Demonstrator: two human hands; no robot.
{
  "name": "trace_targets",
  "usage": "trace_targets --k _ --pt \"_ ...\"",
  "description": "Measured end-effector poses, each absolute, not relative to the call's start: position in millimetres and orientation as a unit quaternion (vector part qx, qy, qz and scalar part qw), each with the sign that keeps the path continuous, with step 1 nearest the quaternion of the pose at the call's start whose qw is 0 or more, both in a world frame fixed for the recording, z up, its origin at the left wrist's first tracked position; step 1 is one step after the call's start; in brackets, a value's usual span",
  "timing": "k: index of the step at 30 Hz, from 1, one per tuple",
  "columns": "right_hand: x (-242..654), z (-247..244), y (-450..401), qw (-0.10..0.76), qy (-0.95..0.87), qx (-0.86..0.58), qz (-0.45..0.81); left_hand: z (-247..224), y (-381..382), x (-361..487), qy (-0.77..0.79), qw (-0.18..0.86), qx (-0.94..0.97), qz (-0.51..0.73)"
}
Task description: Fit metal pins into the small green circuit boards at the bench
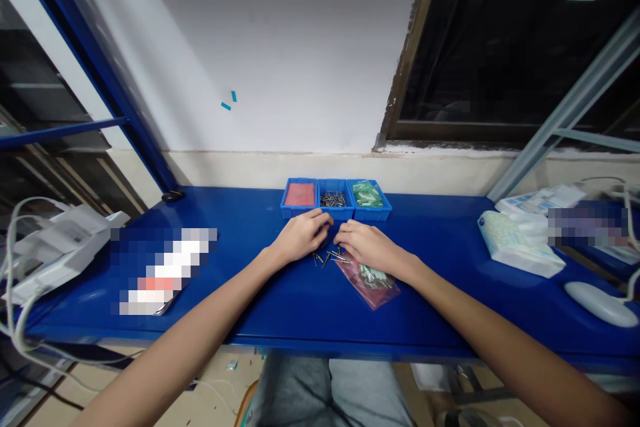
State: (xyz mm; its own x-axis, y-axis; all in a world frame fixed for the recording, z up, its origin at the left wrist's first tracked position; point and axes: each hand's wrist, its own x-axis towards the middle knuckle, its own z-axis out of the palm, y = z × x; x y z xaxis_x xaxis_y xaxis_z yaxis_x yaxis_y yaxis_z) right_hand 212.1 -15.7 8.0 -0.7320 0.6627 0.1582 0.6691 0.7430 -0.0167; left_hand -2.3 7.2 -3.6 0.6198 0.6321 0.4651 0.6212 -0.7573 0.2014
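Blue tabletop (pixel 280 307) against a white wall (pixel 295 60). Left hand (pixel 303 235): fingers curled, pinch unclear — cannot tell if anything held. Right hand (pixel 369 245): fingers bent down at upper end of reddish clear bag (pixel 370 297), grip likewise unreadable. Slim metal pieces (pixel 327 257) loose on tabletop, between and just nearer than both hands. Beyond hands — three blue bins (pixel 336 215) abreast: red sheets (pixel 300 194) left, more metal pieces (pixel 333 199) middle, green packets (pixel 367 193) right.
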Motion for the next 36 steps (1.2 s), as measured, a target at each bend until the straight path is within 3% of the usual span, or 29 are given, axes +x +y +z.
trace_targets --k 11,36 --pt "212 15 -21 0.031 -0.932 -0.346 -0.102 -4 7 -2 0.350 0.019 0.900 0.260" --pt "211 28 -26 0.029 -0.923 -0.362 -0.125 -6 9 -3 0.355 0.015 0.901 0.251"
